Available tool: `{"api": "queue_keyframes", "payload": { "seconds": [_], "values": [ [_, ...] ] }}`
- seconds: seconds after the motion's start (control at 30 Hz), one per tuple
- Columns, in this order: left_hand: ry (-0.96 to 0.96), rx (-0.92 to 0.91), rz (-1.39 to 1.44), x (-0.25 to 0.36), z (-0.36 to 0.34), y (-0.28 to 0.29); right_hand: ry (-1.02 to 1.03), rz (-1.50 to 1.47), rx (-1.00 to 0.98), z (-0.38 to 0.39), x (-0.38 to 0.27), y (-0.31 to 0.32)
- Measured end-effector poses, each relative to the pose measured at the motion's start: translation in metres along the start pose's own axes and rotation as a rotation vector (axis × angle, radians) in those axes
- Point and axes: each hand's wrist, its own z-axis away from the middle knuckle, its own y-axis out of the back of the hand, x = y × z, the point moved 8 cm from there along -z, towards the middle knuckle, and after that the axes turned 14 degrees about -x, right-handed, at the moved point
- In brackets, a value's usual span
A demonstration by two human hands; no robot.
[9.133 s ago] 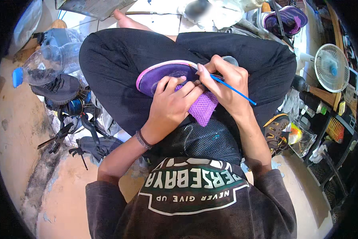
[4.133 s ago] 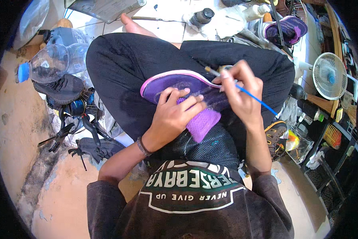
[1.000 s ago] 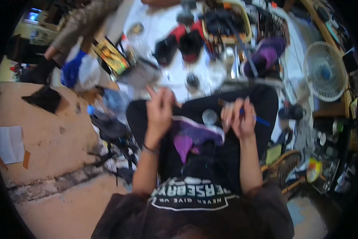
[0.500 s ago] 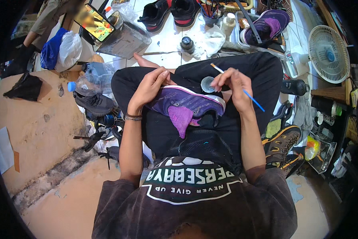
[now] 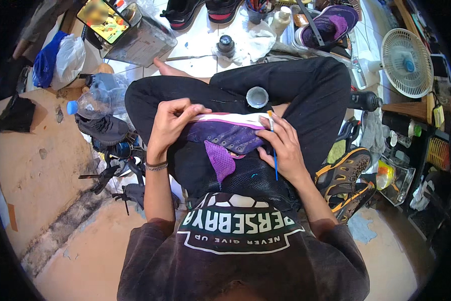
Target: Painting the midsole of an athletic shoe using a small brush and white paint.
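A purple sneaker [image 5: 220,130] lies on its side across my lap, white sole edge and pink stripe upward, its purple mesh tongue [image 5: 219,160] hanging toward me. My left hand [image 5: 172,123] is closed on the sneaker's left end, thumb along the sole edge. My right hand [image 5: 283,145] grips a blue-handled paintbrush [image 5: 276,170], held upright with bristles up, while its fingers touch the sneaker's right end. A small cup [image 5: 257,97] sits just above the sneaker on my dark trousers, apart from both hands; what is in it is unclear.
A propped phone [image 5: 112,32] and metal can [image 5: 142,47] stand ahead left, beside a small dark bottle [image 5: 225,45]. Water bottles [image 5: 92,103] and clamps lie left. Right are a white fan [image 5: 406,62], hiking shoes [image 5: 343,175] and a rack. More shoes sit at top.
The sneaker has turned, sole edge now upward. My right hand has come down onto its right end, swinging the brush upright. The cup shows clearly. The view has shifted.
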Motion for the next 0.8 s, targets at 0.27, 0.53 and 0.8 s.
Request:
{"api": "queue_keyframes", "payload": {
  "seconds": [0.27, 0.53, 0.8],
  "values": [
    [0.063, 0.092, -0.062, 0.032, 0.026, 0.002, 0.129, -0.045, 0.066, -0.022, -0.010, 0.027],
    [0.189, -0.062, 0.257, 0.030, 0.051, -0.022, 0.232, -0.064, -0.213, -0.017, -0.049, 0.041],
    [0.068, -0.340, -0.177, 0.044, 0.018, -0.069, 0.207, -0.125, -0.205, -0.018, -0.052, 0.029]
  ]
}}
